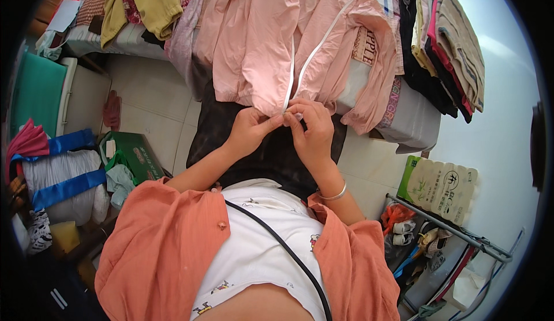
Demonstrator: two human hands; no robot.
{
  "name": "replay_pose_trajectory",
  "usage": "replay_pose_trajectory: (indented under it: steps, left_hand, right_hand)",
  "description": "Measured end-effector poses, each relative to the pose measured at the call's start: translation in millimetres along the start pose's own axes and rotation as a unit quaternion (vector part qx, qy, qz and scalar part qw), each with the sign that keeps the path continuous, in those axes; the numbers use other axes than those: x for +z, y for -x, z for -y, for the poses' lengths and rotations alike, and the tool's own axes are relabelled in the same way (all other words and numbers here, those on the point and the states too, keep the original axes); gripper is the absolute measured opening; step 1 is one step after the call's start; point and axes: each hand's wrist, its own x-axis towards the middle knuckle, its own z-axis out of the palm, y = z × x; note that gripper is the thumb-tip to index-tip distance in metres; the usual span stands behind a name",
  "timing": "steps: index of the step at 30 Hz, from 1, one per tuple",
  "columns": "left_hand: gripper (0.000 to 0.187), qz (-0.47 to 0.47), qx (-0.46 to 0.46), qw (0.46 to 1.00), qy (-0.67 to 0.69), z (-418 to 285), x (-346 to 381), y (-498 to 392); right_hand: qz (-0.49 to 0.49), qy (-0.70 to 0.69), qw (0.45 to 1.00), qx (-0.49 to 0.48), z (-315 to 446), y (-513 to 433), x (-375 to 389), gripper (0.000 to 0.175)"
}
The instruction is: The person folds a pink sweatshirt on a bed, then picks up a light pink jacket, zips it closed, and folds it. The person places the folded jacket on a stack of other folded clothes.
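Observation:
A pink jacket (268, 52) with a white zipper (322, 39) lies spread over the bed's edge, its lower hem hanging towards me. My left hand (253, 128) pinches the hem at the bottom end of one zipper side between thumb and fingers. Close against it, my right hand (309, 124) holds the bottom end of the other zipper side with thumb and bent forefinger. The two zipper tapes meet at my fingertips and spread apart above them. Whether the zipper ends are joined is hidden by my fingers.
Yellow trousers (149, 5) and other clothes lie on the bed at the left, a folded stack (458, 48) at the right. Below on the floor are a green box (134, 156), wrapped bundles (65, 182), a pack of paper rolls (441, 189) and a metal rack (450, 228) with shoes.

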Motion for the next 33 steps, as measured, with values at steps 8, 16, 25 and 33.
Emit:
replay_pose_trajectory:
  steps: [8,16,25,33]
  left_hand:
    - [0.029,-0.036,-0.001,0.987,-0.157,-16,-10,24]
    - [0.021,-0.042,0.055,0.972,-0.226,-46,-35,67]
    - [0.020,-0.061,-0.028,0.989,-0.130,-64,-78,113]
    - [0.026,-0.078,-0.204,0.975,-0.036,-50,-104,125]
  right_hand:
    - [-0.021,0.068,0.994,-0.080,-7,-35,-1,0.013]
    - [-0.013,0.075,0.991,-0.109,-30,-117,-1,0.008]
    - [0.014,0.118,0.988,-0.096,-73,-214,24,0.013]
    - [0.073,0.184,0.978,-0.059,-92,-262,57,0.015]
